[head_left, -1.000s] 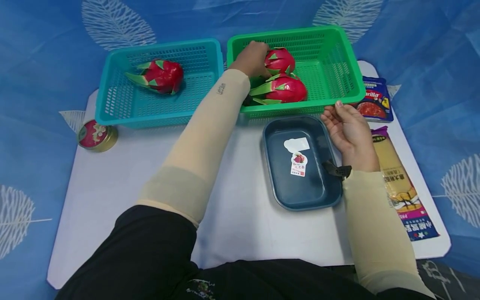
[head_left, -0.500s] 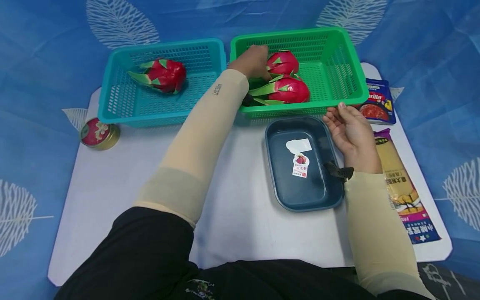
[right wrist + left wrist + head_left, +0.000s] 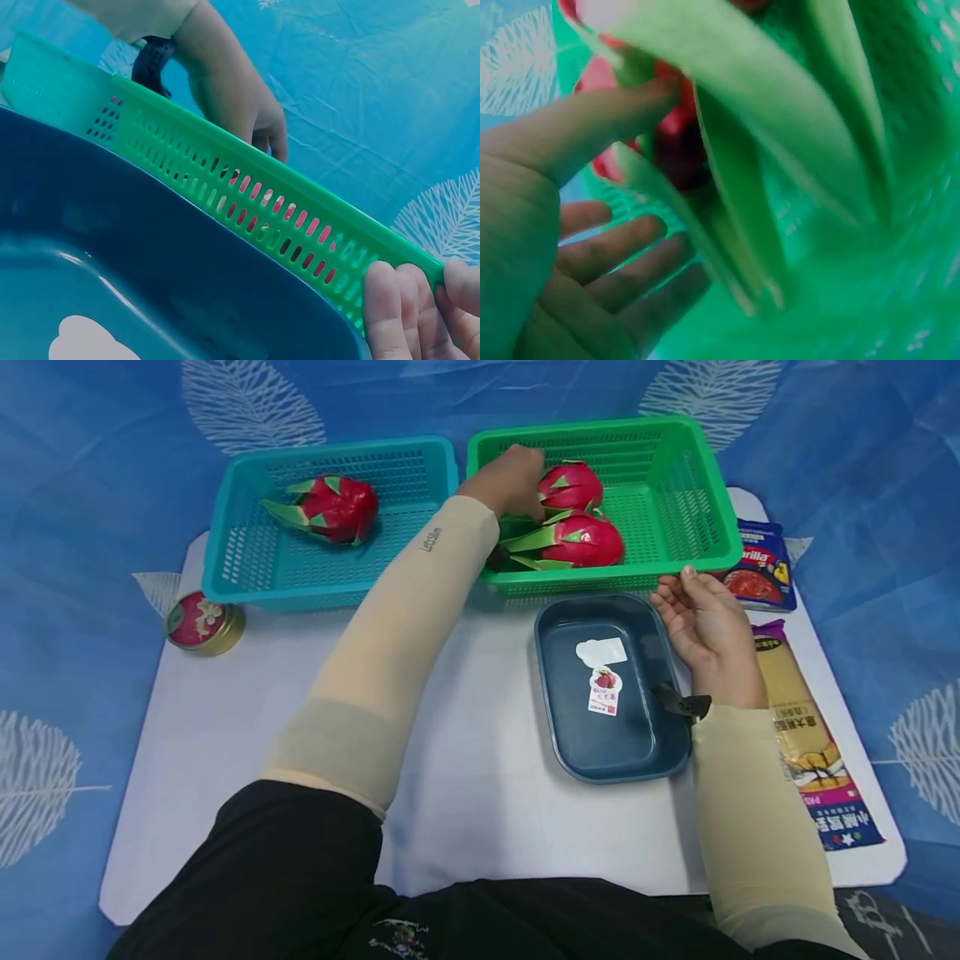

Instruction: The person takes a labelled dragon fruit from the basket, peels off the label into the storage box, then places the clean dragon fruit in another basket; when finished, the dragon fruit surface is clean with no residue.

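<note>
Across the middle of the frame lies our white table (image 3: pixel 225 735), and at its upper edge sit two baskets: a teal basket (image 3: pixel 247 568) at upper left with one dragon fruit (image 3: pixel 330 508) in it, and a green basket (image 3: pixel 705 527) at upper centre holding two more. Below the green basket a dark blue tray (image 3: pixel 600 752) carries two peeled stickers (image 3: pixel 603 690).

Our left hand (image 3: pixel 508 483) reaches into the green basket, fingers spread loosely against the rear dragon fruit (image 3: pixel 572 485); the left wrist view shows the thumb touching red skin among green scales, the grip apart and not yet closed round it. The front dragon fruit (image 3: pixel 581 540) lies just beside it, touching. Our right hand (image 3: pixel 705 628) rests at the near rim of the green basket, fingertips (image 3: pixel 390 315) curled onto the edge.

To do this well, we judge it best to wrap the fruit's body rather than the scales, which may tear, and keep the right hand steadying the basket.

Smaller things: a pasta packet (image 3: pixel 806 735) and sauce pouch (image 3: pixel 759 578) at right, a small tin (image 3: pixel 201 623) at left.
</note>
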A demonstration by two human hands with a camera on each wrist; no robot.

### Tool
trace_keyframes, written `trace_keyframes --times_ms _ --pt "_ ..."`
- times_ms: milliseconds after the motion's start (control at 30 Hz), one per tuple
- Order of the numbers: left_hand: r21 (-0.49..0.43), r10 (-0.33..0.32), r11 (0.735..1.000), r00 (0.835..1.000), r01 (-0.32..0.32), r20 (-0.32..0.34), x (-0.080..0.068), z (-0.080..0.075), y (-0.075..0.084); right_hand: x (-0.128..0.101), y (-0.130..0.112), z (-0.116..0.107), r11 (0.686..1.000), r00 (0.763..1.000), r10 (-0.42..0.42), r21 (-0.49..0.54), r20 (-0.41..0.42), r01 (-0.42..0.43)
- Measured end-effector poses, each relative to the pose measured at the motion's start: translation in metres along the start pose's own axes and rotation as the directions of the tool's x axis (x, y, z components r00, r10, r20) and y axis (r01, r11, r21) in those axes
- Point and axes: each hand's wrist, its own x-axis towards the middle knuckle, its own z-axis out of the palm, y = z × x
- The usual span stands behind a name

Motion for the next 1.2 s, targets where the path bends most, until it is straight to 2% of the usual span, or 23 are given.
trace_keyframes --times_ms 200,400,533,700,933,1200 --pt "0.0 0.022 1.0 1.0 -0.022 -0.016 -0.02 -0.005 0.001 0.002 0.002 0.0 0.999 1.0 0.014 0.049 -0.002 -0.014" --pt "0.035 0.082 0.996 0.996 -0.081 -0.032 -0.036 -0.005 -0.001 0.0 0.002 -0.002 0.998 1.0 0.018 0.062 0.0 -0.018" --pt "0.014 0.099 0.995 0.993 -0.099 -0.058 -0.047 -0.001 -0.012 0.0 0.003 -0.001 0.998 1.0 0.023 0.055 0.011 -0.023" --pt "-0.023 0.084 0.996 0.99 -0.087 -0.112 -0.065 0.005 -0.029 0.0 0.004 0.001 0.998 0.999 0.027 0.057 0.027 -0.028" --pt "-0.08 0.099 0.989 0.962 -0.123 -0.256 -0.092 0.016 -0.053 -0.001 0.007 0.001 0.999 1.0 0.029 0.041 0.009 -0.029" --pt "-0.149 0.081 0.98 0.943 -0.135 -0.324 -0.118 0.025 -0.079 -0.002 0.007 0.002 0.998 1.0 0.031 0.048 0.001 -0.031"
